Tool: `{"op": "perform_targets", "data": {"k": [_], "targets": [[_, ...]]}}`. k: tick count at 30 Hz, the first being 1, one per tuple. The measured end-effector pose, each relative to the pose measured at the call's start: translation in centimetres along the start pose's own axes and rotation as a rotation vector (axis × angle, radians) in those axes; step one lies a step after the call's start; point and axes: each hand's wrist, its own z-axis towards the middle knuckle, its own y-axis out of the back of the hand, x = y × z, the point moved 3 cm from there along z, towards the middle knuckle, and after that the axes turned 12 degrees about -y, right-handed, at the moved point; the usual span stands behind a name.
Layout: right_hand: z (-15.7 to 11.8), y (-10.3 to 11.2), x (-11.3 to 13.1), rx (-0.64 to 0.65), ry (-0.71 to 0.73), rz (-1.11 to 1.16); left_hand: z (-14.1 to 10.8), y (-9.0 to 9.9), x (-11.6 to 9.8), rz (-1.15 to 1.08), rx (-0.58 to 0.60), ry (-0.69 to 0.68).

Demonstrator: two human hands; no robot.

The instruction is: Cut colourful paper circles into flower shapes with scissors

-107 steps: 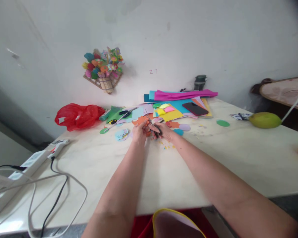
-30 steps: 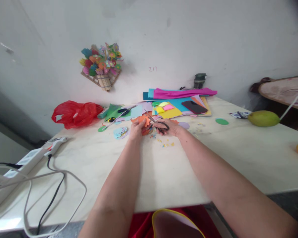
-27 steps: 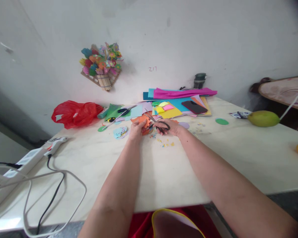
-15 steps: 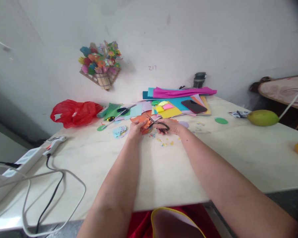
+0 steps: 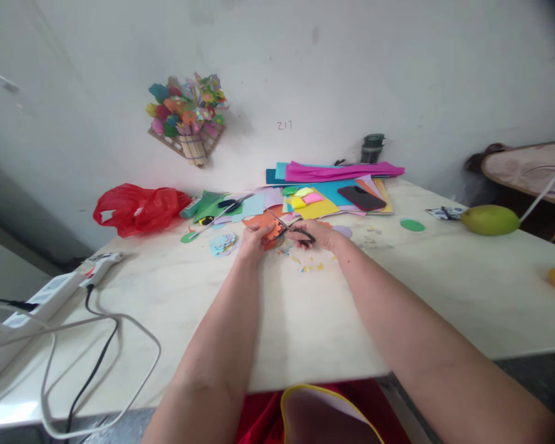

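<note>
My left hand point(image 5: 255, 237) pinches an orange paper cutout point(image 5: 272, 233) with a scalloped edge. My right hand point(image 5: 317, 235) is closed round the dark handles of a pair of scissors point(image 5: 284, 226), whose blades point up and left beside the orange paper. Whether the blades touch the paper I cannot tell. Orange paper point(image 5: 261, 219) lies on the table just behind the hands. Small paper scraps point(image 5: 311, 267) are scattered in front of my right hand. To the left sits a pile of pale blue scalloped cutouts point(image 5: 222, 245).
Behind the hands lie coloured sheets point(image 5: 322, 206), a phone point(image 5: 361, 198) and a magenta roll point(image 5: 342, 171). A second pair of scissors point(image 5: 231, 204) and a red plastic bag point(image 5: 139, 209) are at the left. A mango point(image 5: 489, 220) rests right; a power strip point(image 5: 41, 302) stands left.
The scissors have turned slightly in my right hand and their handles look closer together. My left hand still holds the orange cutout in nearly the same spot.
</note>
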Motion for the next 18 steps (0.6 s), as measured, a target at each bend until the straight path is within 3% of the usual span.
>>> {"op": "perform_targets", "data": {"k": [18], "targets": [[0.36,0.02,-0.06,-0.008,-0.01,0.01,0.36,0.35,0.49,-0.006,0.013,-0.023]]}}
